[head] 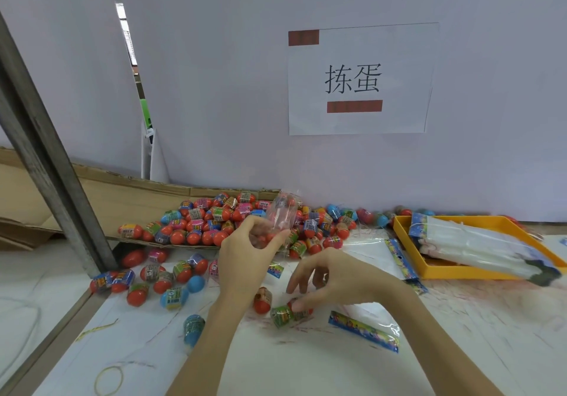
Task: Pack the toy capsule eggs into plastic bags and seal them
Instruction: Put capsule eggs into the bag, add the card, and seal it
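rubber band (109, 380) nearest; bag (280, 214) upright

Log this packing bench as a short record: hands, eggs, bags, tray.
left hand: holds a clear bag upright, eggs inside
right hand: fingertips on an egg on the table
egg pile: on cardboard by the wall, more loose on the table
spare bag: flat, near the right wrist
tray: yellow, right, holds stacked bags

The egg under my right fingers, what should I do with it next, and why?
Probably pinch that egg with the right hand and lift it to the clear bag held up by the left hand. The fingertips already touch it, and the bag looks partly filled.
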The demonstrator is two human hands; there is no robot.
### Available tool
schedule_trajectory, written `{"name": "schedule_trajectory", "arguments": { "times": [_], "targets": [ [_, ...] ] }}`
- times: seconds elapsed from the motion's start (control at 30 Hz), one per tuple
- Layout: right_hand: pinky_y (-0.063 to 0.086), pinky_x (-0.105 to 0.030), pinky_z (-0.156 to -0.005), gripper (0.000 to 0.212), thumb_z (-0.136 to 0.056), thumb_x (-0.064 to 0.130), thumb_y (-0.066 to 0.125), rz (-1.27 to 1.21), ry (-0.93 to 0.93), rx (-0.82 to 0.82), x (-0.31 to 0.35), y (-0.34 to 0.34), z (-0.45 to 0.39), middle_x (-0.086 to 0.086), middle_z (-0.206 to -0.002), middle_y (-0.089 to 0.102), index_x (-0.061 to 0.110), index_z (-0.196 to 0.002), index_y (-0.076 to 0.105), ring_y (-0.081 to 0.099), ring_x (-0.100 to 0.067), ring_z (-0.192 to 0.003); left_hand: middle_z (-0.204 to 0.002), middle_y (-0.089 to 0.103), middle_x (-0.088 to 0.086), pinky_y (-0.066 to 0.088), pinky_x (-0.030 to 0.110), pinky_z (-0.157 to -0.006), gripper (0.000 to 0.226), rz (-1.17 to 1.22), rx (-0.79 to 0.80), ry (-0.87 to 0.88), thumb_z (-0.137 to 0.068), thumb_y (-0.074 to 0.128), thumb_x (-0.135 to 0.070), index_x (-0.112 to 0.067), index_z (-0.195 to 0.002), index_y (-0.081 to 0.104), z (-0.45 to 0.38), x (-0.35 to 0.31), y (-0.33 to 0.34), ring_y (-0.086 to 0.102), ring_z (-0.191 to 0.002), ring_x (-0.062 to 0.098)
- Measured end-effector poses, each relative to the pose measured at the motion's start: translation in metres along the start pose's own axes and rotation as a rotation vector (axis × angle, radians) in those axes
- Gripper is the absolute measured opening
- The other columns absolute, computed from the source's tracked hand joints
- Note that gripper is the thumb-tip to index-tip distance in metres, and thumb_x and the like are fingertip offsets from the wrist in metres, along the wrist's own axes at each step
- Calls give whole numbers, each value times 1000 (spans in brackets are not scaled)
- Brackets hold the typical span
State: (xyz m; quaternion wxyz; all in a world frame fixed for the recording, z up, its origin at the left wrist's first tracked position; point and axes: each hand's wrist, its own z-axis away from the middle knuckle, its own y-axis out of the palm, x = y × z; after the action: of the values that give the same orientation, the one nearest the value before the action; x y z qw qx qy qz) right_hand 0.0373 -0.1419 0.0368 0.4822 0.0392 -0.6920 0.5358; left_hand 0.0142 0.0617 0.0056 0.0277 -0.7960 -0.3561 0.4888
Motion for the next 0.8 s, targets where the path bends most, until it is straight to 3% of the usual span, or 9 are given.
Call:
{"name": "schedule_trajectory", "arguments": {
  "times": [0.13,0.2,0.27,0.37,0.47,0.6,0.7,0.8],
  "targets": [
    [49,-19,-72,32,-78,52,86,105,89,53,-7,0,0,24,-103,69,44,-107,75,59,-5,-90,-82,70,-24,58,24,-72,33,3,-8,-32,-79,78,-64,-38,-96,67,1,4,1,67,-82,-4],
    [46,-17,-69,32,-77,56,84,175,105,64,-10,3,0,31,-100,67,45,-106,74,57,-5,-88,-80,71,-21,59,25,-73,33,0,-6,-35,-79,79,-63,-37,-96,68,1,6,2,67,-81,-4],
    [49,-18,-71,29,-82,55,81,160,85,15,-10,5,-3,27,-100,68,42,-107,74,59,-4,-89,-80,71,-22,60,26,-74,31,-5,7,-39,-80,80,-60,-38,-96,68,1,7,2,67,-81,-4],
    [55,-21,-76,25,-91,47,74,38,21,-184,-11,1,-6,16,-98,71,29,-108,73,64,-3,-87,-82,71,-22,60,26,-75,29,-3,21,-39,-80,82,-57,-37,-96,67,0,7,2,67,-81,-4],
    [60,-31,-86,24,-98,35,68,-56,17,-471,-16,-1,-7,13,-103,70,27,-121,68,67,-5,-90,-83,71,-21,60,24,-76,32,-8,36,-38,-79,82,-56,-37,-99,67,1,6,3,67,-84,-5],
    [58,-30,-78,30,-101,26,64,-114,-88,-842,-18,-1,-8,7,-107,65,34,-130,64,64,-13,-84,-85,71,-26,59,21,-73,34,-13,71,-34,-74,83,-59,-41,-96,65,2,4,4,68,-83,-4],
    [59,-28,-71,40,-96,20,71,-151,-177,-971,-11,0,-10,11,-107,64,36,-131,59,66,-17,-80,-83,70,-23,61,26,-71,44,-27,84,-5,-68,72,-72,-40,-97,65,4,0,5,67,-78,0],
    [57,-25,-60,41,-90,14,78,-95,-219,-994,-6,2,-13,17,-104,66,37,-117,56,66,-17,-71,-80,69,-19,61,33,-73,51,-58,93,35,-67,68,-78,-38,-99,65,6,-2,7,66,-77,1]
  ]
}}
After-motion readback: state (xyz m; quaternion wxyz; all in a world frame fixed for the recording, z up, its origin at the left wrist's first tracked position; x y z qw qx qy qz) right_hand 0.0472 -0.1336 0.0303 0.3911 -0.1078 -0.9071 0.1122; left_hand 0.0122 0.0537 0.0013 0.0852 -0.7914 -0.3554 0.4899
